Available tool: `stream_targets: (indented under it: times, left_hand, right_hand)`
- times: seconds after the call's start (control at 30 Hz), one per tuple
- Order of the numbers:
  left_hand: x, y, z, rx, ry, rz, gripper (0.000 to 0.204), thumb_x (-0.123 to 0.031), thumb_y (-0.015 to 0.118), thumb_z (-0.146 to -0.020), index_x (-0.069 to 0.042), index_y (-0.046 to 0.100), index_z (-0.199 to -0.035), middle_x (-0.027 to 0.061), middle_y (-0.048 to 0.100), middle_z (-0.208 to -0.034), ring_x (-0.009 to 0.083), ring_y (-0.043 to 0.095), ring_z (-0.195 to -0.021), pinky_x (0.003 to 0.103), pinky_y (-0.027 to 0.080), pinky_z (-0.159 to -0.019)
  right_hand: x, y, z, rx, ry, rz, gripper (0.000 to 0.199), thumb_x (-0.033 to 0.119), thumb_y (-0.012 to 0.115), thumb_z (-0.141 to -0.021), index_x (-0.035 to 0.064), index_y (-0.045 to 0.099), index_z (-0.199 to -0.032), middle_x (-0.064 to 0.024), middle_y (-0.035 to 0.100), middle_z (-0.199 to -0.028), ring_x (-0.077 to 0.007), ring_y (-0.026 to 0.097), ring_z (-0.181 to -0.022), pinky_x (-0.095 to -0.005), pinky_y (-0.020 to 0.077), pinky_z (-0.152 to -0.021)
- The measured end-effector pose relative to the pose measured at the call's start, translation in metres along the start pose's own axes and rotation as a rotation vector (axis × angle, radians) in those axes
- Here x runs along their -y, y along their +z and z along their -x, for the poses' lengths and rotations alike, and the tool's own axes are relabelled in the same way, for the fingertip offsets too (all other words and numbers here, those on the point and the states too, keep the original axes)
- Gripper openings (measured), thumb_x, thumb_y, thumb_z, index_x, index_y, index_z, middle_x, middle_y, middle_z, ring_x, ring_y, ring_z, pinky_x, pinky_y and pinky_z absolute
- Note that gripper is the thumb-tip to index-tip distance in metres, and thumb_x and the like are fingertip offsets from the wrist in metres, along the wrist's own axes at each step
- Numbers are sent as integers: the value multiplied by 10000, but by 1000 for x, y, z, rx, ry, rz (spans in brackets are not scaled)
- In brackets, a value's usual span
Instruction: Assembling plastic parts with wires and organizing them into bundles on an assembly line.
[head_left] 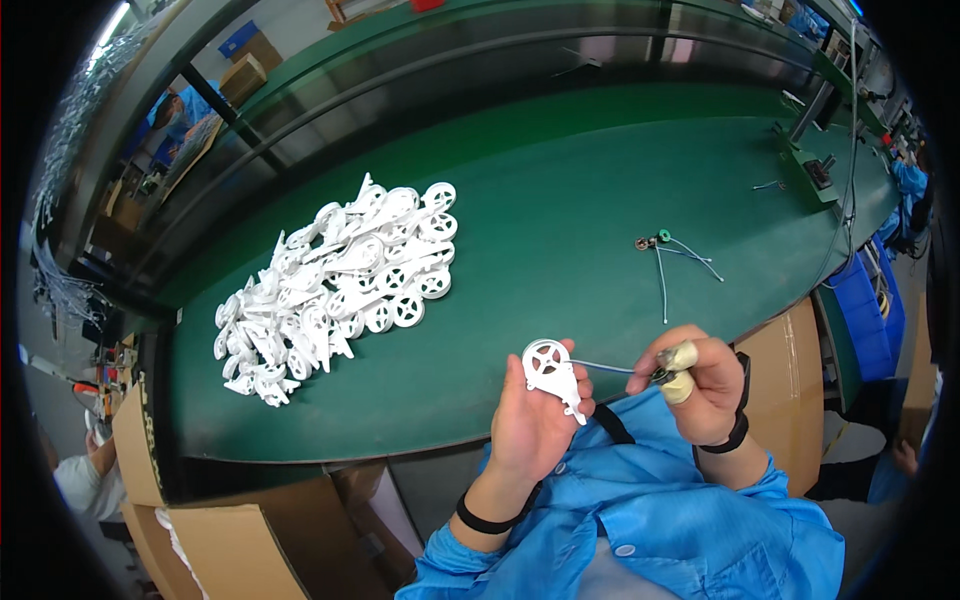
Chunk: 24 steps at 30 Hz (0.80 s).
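My left hand [527, 438], palm up, is closed around a white plastic housing [549, 376] with a round, spoked end and a narrow tail. Between the thumb and fingers of my right hand [712, 392] is a small dark-green part [661, 376], mostly hidden by the fingertips. Pale yellow finger cots [679, 386] cover two of those fingertips. A thin bluish wire [603, 367] spans the gap from the white housing to my right fingers. Both hands are just over the near edge of the green table [480, 400].
A large heap of similar white housings [345, 270] lies on the left of the table. Small green and copper-coloured parts with wires [663, 240] rest at right. Cardboard boxes [225, 550] stand below the near edge; a blue bin [868, 305] is at far right. Other people sit nearby.
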<state>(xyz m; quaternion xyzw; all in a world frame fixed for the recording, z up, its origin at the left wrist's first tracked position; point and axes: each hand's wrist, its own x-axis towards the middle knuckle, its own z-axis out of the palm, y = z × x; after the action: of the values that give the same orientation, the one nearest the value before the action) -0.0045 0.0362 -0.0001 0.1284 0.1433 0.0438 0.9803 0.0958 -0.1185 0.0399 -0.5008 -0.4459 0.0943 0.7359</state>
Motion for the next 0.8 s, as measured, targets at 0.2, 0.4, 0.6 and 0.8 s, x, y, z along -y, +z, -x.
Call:
stream_targets:
  times: [0.2,0.4,0.6,0.8]
  left_hand:
    - [2,1,2,6,23,18,576,-496,223,-996,-26,420,-1263,121,554,-986,215,528,-836,338,435,-701]
    - [15,5,1,16,177,-230,555,-454,240,-1008,-21,353,-1337,102,528,-1053,182,515,-893,316,424,-756]
    - [35,7,2,-19,401,-539,535,-371,247,-1025,26,284,-1382,127,460,-1253,197,479,-1102,333,405,-910]
    - [47,0,-1,-145,416,-811,478,-312,285,-1031,9,328,-1382,105,441,-1286,158,446,-1168,276,374,-985]
  right_hand:
    - [-9,5,5,48,40,-59,180,-44,458,-922,-37,503,-1097,-190,558,-1048,-219,640,-882,-323,551,-772]
    - [-24,17,16,-77,260,-231,205,-45,483,-911,-14,515,-1112,-171,576,-1065,-205,597,-925,-319,517,-803]
    - [-40,30,18,-104,193,247,224,-103,560,-779,-4,607,-974,-148,582,-1065,-267,563,-853,-312,464,-769]
    - [-48,35,20,-203,153,461,192,-81,554,-796,-6,587,-970,-119,551,-1000,-217,555,-871,-281,460,-760]
